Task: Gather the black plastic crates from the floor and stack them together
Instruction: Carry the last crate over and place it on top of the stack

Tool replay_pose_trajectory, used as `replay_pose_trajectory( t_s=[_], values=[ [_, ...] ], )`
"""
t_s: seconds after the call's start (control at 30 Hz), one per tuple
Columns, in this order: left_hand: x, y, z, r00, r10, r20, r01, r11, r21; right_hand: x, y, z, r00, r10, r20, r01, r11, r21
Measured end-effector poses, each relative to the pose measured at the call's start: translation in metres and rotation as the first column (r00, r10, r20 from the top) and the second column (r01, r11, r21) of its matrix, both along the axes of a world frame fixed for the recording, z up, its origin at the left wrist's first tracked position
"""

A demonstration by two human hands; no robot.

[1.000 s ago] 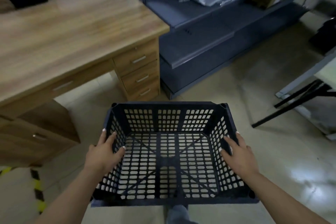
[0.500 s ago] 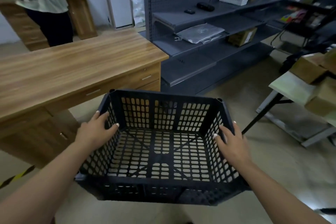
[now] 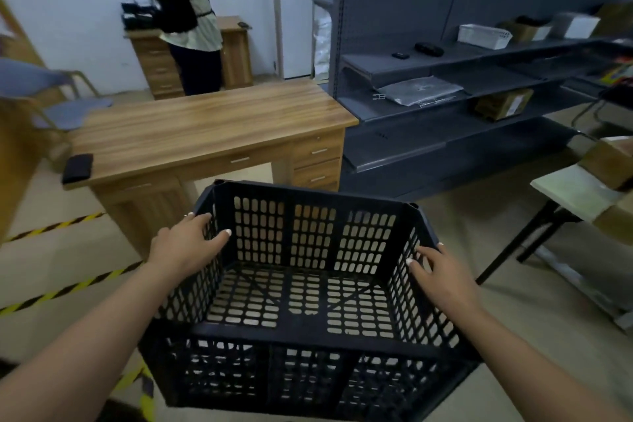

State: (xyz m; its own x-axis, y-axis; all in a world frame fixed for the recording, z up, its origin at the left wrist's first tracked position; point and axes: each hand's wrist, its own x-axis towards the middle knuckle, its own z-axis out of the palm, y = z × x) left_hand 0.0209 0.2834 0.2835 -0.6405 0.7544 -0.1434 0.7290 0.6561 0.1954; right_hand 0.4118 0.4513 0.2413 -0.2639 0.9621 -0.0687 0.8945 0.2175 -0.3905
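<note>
An empty black plastic crate [image 3: 308, 332] with perforated walls and floor fills the lower middle of the head view, held up off the floor in front of me. My left hand [image 3: 186, 245] grips its left rim, thumb inside the wall. My right hand [image 3: 442, 272] grips the right rim the same way. The crate tilts slightly, its near wall towards me. No other crate is visible.
A wooden desk [image 3: 205, 127] with a black phone [image 3: 78, 168] stands just beyond the crate. Grey metal shelving [image 3: 445, 106] runs to the right. A folding table [image 3: 575, 192] with cardboard boxes is at right. A person [image 3: 186, 17] stands behind the desk. Yellow-black floor tape [image 3: 65, 291] marks the left.
The crate has been lifted higher with both hands still on its rims, and my view has tilted up, revealing the desk top, shelves and the standing person.
</note>
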Motion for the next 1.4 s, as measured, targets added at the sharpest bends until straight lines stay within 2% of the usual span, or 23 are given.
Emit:
replay_pose_trajectory(
  t_s=[0.3,0.6,1.0,1.2,1.4],
  values=[
    [0.077,-0.107,0.062,0.99,0.139,0.007,-0.138,0.981,0.138,0.039,-0.058,0.06,0.992,0.119,-0.049,-0.114,0.989,0.089],
    [0.079,-0.199,0.125,0.961,0.277,-0.019,-0.27,0.947,0.172,0.004,-0.089,0.115,0.953,0.287,-0.098,-0.272,0.952,0.14],
    [0.033,-0.324,0.192,0.892,0.426,-0.149,-0.36,0.871,0.336,-0.099,-0.161,0.179,0.862,0.482,-0.155,-0.431,0.859,0.277],
    [-0.011,-0.412,0.187,0.846,0.504,-0.172,-0.427,0.835,0.346,-0.164,-0.234,0.184,0.812,0.565,-0.144,-0.509,0.808,0.298],
    [-0.059,-0.496,0.17,0.829,0.534,-0.165,-0.466,0.824,0.324,-0.226,-0.311,0.169,0.787,0.593,-0.167,-0.543,0.796,0.266]
  ],
)
